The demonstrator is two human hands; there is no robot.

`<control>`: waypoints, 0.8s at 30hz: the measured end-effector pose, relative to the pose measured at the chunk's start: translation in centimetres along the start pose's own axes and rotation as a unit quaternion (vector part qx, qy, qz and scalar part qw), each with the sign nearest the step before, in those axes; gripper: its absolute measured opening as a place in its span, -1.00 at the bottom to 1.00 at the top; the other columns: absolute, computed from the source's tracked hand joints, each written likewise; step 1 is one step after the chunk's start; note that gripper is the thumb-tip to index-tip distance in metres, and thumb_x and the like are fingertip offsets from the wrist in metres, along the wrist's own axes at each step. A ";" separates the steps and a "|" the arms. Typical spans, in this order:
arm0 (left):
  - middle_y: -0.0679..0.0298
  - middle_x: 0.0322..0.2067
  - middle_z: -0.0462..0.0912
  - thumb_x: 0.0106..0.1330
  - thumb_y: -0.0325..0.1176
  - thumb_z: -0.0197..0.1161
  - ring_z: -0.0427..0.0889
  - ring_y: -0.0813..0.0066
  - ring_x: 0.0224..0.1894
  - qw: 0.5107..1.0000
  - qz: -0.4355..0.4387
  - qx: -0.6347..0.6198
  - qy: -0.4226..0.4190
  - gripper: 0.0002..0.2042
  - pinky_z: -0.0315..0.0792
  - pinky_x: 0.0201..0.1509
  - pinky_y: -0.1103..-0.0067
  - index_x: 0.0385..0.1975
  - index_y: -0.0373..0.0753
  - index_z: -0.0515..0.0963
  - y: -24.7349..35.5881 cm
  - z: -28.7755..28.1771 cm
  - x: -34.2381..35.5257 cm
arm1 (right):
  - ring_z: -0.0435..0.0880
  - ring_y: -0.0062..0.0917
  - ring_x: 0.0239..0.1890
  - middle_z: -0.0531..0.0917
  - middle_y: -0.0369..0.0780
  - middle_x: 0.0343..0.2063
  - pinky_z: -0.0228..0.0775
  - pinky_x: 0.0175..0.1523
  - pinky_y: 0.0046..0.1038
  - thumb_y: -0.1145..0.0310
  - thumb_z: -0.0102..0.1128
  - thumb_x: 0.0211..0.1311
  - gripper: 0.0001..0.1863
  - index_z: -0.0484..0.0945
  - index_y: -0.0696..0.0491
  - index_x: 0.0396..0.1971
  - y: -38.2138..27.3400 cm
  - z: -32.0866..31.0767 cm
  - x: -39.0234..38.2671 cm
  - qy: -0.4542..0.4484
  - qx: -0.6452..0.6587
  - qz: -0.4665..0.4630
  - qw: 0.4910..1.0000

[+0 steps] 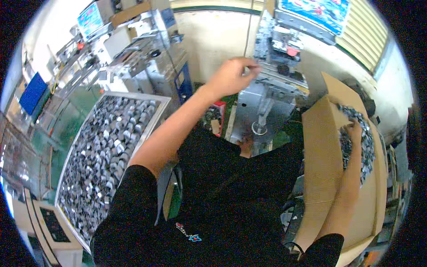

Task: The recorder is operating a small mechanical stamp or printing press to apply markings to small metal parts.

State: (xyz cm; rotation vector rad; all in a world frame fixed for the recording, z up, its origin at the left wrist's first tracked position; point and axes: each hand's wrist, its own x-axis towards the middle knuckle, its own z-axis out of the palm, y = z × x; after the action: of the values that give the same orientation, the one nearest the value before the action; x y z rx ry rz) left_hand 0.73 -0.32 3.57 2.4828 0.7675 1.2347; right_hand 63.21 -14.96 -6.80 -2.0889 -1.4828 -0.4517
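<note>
My left hand (235, 76) is raised in front of a grey metal machine (267, 100). Its thumb and forefinger curl together in a pinch, slightly blurred, and whatever lies between them is too small to make out. Off to the right, my right hand (354, 130) reaches into an open cardboard box (321, 133), fingers bent down onto a heap of small dark metal pieces (367, 153). What those fingers grip cannot be made out. On my left, a metal-rimmed tray (165, 103) holds a great many short grey metal pieces (104, 153).
A red bin (221, 106) with small parts stands on the floor between my left forearm and the machine. Another workbench with machinery (142, 58) is at the back left. Screens (318, 12) hang above, and a blue panel (34, 93) stands far left.
</note>
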 end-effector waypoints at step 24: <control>-0.01 -0.10 0.71 0.45 -0.07 0.07 0.66 0.07 -0.01 0.981 -0.131 -0.130 -0.057 -0.62 0.46 0.12 0.36 -0.03 -0.21 0.66 -5.0 14.6 12.1 | 0.73 -0.49 -0.13 0.68 -0.25 -0.19 0.59 -0.07 -0.46 0.27 0.18 0.44 -0.74 0.52 0.12 -0.04 -6.2 -1.6 -0.4 0.098 0.439 0.216 0.866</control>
State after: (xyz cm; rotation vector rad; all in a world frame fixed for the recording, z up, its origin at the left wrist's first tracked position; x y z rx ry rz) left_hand 16.71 10.58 0.48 2.1435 0.8145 1.0179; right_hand 57.29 -14.68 -4.33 -1.4829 -0.8048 0.1766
